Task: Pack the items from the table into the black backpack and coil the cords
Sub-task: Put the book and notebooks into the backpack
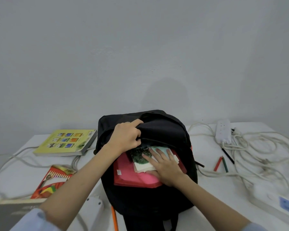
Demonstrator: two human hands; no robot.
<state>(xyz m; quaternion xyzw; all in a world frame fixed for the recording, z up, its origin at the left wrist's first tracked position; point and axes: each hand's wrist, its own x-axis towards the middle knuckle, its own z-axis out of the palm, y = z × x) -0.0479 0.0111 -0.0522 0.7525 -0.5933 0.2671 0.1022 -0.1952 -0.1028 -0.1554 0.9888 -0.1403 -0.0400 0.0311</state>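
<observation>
Black backpack [157, 194] gaping, left hand [126, 137] gripping its flap, right hand [163, 165] fingers flat on books [140, 170] (half inside); white table [223, 194], grey wall [140, 47].

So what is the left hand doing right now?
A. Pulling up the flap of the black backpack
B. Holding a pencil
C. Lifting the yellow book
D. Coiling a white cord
A: the left hand grips the top flap of the black backpack and holds it open, while the right hand presses flat on a small book going inside.
</observation>
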